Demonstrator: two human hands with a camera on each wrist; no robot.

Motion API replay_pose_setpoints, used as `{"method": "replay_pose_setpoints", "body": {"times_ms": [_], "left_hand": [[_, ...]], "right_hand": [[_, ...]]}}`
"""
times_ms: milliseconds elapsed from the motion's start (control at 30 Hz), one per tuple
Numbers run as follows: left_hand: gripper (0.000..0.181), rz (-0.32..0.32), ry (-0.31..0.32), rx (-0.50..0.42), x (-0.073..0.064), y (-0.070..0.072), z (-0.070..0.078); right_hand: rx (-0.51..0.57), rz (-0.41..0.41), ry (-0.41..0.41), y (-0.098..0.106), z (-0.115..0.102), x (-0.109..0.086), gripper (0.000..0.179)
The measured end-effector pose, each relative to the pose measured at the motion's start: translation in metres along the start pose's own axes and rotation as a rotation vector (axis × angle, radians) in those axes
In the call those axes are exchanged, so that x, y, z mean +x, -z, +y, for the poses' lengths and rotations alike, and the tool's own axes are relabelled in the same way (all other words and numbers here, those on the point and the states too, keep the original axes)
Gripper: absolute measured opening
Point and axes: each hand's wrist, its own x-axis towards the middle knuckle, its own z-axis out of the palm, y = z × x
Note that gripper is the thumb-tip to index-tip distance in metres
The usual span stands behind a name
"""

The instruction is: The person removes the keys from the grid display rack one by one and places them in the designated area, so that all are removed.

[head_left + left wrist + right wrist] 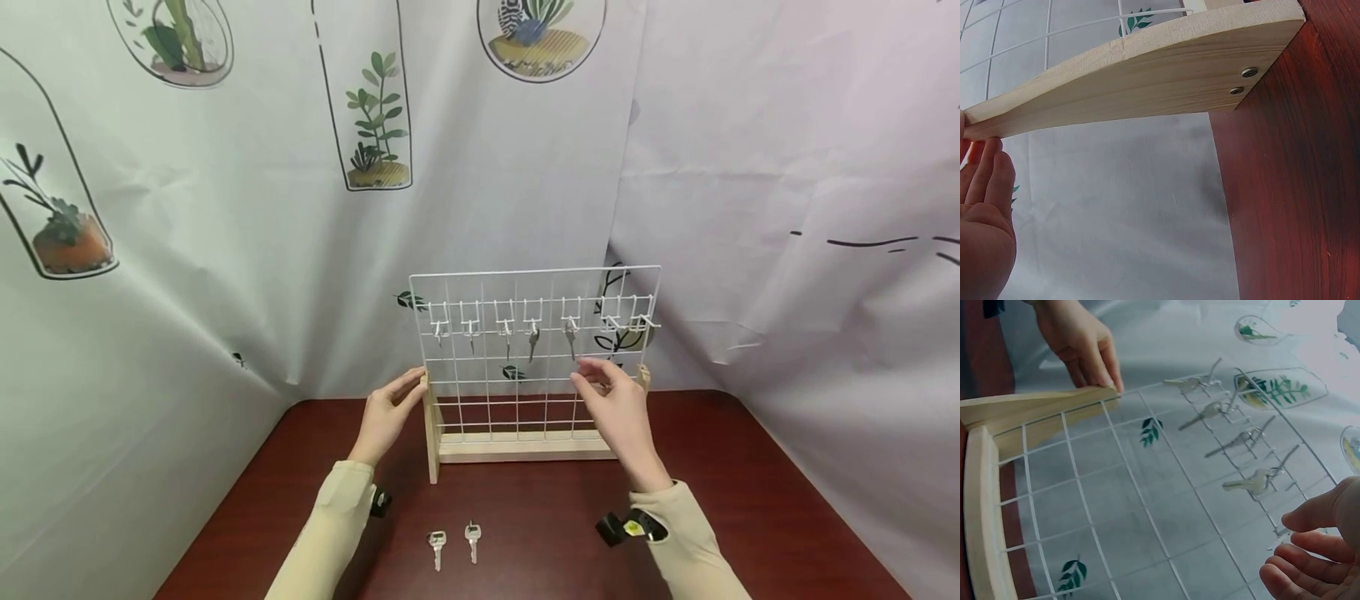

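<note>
A white wire grid rack (487, 381) on a wooden stand stands upright on the table. At its left end, my left hand (386, 417) grips the top of the wooden side post (1147, 81) between thumb and fingers. My right hand (618, 408) is in front of the grid's right half, thumb and fingers apart. Its fingertips are just below a key (571, 343) hanging from a hook. In the right wrist view, nothing shows between the thumb and fingers. Several more keys (1250, 482) hang from hooks to the left.
Two loose keys, a left one (437, 548) and a right one (472, 542), lie on the dark red table (540, 517) in front of the rack. Two hooks (642, 322) at the grid's right end carry no key. A plant-printed cloth (510, 200) hangs behind.
</note>
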Motion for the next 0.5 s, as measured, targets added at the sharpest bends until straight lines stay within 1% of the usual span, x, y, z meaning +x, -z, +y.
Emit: {"method": "replay_pose_setpoints", "body": {"times_ms": [200,367,500], "left_hand": [[0.034,0.005,-0.001,0.001,-0.002,0.001,0.000],[0.034,0.005,0.002,0.004,-0.002,0.001,0.002],[0.035,0.007,-0.001,0.030,-0.002,-0.001,0.004]], "right_hand": [[0.006,0.018,-0.013,0.001,-0.002,0.015,0.028],[-0.095,0.028,-0.036,-0.001,-0.004,0.026,0.028],[-0.162,0.025,-0.072,-0.001,-0.004,0.032,0.032]]}}
